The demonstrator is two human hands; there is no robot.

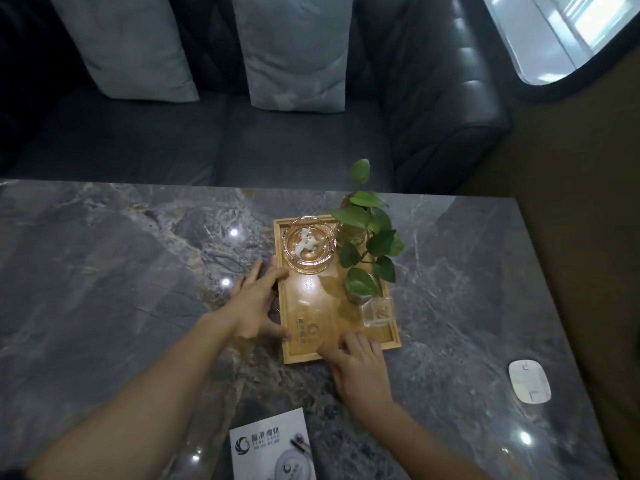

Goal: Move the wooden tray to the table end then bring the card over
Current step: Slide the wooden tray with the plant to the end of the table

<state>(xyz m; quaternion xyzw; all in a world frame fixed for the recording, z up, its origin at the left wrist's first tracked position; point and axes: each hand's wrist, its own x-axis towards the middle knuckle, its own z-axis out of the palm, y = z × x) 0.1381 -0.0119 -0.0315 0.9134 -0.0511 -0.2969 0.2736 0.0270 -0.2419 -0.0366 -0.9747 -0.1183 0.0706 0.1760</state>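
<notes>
A wooden tray (313, 299) lies on the grey marble table (104, 271), right of centre. It carries a glass ashtray (309, 244), a potted green plant (367, 244) and a small clear box (377, 311). My left hand (258, 303) rests against the tray's left rim, fingers spread, thumb touching the near left edge. At the tray's near rim my right hand (358, 368) lies with its fingertips over the edge. The white printed card (270, 448) sits flat at the table's near edge, below both hands.
A white oval device (529, 381) lies near the table's right edge. Behind the table stands a dark leather sofa (242, 140) with two grey cushions (294, 50). The table's right edge runs down past the white device.
</notes>
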